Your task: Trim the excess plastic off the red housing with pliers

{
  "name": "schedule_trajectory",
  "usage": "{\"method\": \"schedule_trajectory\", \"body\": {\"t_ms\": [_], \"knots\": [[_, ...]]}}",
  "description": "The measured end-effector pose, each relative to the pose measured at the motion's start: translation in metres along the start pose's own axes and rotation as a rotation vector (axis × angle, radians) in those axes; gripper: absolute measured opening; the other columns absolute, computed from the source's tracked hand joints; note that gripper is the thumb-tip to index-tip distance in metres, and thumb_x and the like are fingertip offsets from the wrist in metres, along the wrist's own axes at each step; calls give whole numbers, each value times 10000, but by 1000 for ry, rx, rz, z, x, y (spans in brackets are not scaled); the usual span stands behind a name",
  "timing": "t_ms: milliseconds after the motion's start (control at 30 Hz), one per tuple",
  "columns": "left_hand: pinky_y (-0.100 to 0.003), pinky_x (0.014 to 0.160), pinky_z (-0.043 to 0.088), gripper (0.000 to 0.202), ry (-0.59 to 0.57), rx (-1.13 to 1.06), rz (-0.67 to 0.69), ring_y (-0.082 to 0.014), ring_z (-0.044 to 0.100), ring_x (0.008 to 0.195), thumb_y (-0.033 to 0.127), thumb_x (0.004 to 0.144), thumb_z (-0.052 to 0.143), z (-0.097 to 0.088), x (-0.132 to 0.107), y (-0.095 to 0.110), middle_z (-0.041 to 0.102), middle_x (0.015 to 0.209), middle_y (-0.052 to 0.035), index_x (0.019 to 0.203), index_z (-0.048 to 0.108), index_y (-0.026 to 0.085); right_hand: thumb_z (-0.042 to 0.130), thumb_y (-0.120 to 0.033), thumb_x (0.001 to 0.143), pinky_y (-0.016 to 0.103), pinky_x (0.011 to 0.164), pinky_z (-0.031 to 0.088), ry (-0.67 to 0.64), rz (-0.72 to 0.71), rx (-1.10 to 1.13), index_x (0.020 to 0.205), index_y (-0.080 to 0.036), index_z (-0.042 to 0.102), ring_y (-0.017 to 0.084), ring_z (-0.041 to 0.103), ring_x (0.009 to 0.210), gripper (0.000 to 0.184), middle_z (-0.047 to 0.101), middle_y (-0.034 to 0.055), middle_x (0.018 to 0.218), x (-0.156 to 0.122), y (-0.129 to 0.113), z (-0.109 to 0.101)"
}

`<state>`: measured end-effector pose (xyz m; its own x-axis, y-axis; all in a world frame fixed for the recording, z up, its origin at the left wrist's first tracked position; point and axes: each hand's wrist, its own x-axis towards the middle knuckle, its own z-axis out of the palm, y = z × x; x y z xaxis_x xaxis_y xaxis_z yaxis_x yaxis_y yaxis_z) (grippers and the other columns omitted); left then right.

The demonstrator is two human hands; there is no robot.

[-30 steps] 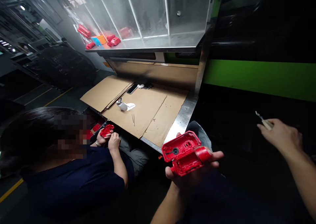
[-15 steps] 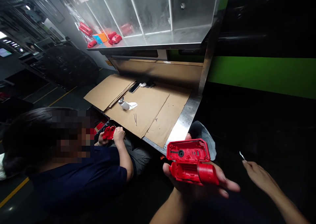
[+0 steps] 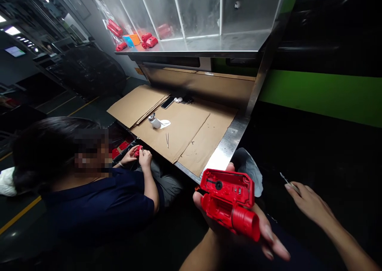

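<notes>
At far left we see a co-worker in a dark shirt (image 3: pixel 98 207), seated, both hands closed about a small red part (image 3: pixel 137 152) held over the lap. Beyond lies the steel surface (image 3: pixel 222 153), covered with flat brown cardboard sheets (image 3: pixel 179 131); a small white bottle (image 3: pixel 154 122) and a phone (image 3: pixel 167 102) rest on them. Above, a metal shelf (image 3: pixel 209 46) carries more red pieces (image 3: pixel 148 41). In front of us our left hand (image 3: pixel 238 231) lies palm up, its fingers (image 3: pixel 276 245) spread nearly flat, cradling a glossy red plastic housing (image 3: pixel 229 201): a boxy shell with a ribbed flat lid, a dark round hole and a cylindrical snout pointing down and to the right. Well apart to the right, our right hand (image 3: pixel 308 203) pinches a thin pale metal tool (image 3: pixel 285 179) between closed fingertips, its tip up
</notes>
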<state>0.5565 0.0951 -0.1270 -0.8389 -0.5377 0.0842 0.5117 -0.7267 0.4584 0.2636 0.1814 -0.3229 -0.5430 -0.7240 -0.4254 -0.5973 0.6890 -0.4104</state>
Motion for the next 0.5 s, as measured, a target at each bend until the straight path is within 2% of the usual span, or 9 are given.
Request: {"method": "schedule_trajectory", "body": {"t_ms": [33, 67, 100, 167, 200, 233, 367, 433, 500], "knots": [[-235, 304, 393, 992, -53, -69, 36, -215, 602, 405, 1091, 458, 378, 1, -1, 0, 599, 561, -90, 876, 781, 285, 258, -732, 902, 526, 999, 488, 3, -9, -4, 1324, -188, 577, 373, 592, 1193, 759, 600, 160, 1313, 1, 0, 0], [-221, 368, 452, 949, -94, -129, 74, -225, 674, 512, 1039, 535, 472, 1, -1, 0, 659, 651, -71, 1135, 727, 350, 254, -736, 901, 522, 991, 492, 6, -13, -9, 1323, -192, 577, 367, 598, 1183, 760, 598, 155, 1315, 2, 0, 1], [-222, 460, 511, 954, -109, -167, 103, -241, 730, 659, 990, 597, 528, 1, -1, 0, 708, 756, -60, 1346, 587, 403, 253, -736, 900, 517, 982, 497, 7, -13, -15, 1318, -196, 578, 361, 603, 1172, 757, 597, 150, 1319, 3, -1, 1], [-239, 644, 565, 1047, -111, -171, 145, -263, 742, 918, 947, 674, 535, 2, -1, -1, 748, 959, -68, 1541, 287, 414, 256, -734, 895, 497, 961, 509, 1, -20, -26, 1309, -199, 580, 348, 615, 1148, 750, 591, 145, 1329, 3, -3, 0], [-246, 716, 564, 1063, -119, -168, 160, -271, 726, 994, 939, 695, 525, 2, 0, -1, 744, 1033, -84, 1560, 239, 390, 256, -730, 892, 491, 949, 514, -2, -24, -34, 1307, -198, 580, 345, 618, 1139, 749, 587, 147, 1333, 3, -5, 0], [-253, 771, 558, 1043, -118, -165, 170, -283, 709, 1048, 927, 713, 523, 2, 0, -2, 734, 1085, -100, 1553, 283, 358, 253, -727, 890, 488, 937, 517, -5, -26, -43, 1310, -196, 578, 347, 619, 1134, 751, 585, 151, 1333, 2, -7, -1], [-269, 933, 520, 972, -111, -175, 177, -332, 626, 1204, 894, 746, 537, 0, 0, -3, 665, 1225, -174, 1297, 634, 99, 221, -722, 879, 492, 944, 509, -17, -21, -68, 1337, -181, 562, 356, 597, 1164, 787, 579, 159, 1333, -3, -17, -2], [-260, 1003, 487, 994, -116, -193, 170, -321, 583, 1264, 869, 761, 556, -2, 0, -2, 632, 1288, -180, 1292, 629, 32, 210, -731, 869, 488, 979, 497, -31, -16, -67, 1345, -181, 557, 349, 585, 1189, 805, 569, 149, 1351, -6, -20, -3], [-262, 1057, 454, 982, -99, -224, 168, -309, 554, 1300, 833, 781, 579, -3, 1, 0, 622, 1322, -163, 1350, 588, 33, 201, -738, 862, 484, 1009, 485, -42, -9, -65, 1355, -188, 550, 341, 578, 1205, 817, 564, 137, 1359, -8, -21, -3]]}}
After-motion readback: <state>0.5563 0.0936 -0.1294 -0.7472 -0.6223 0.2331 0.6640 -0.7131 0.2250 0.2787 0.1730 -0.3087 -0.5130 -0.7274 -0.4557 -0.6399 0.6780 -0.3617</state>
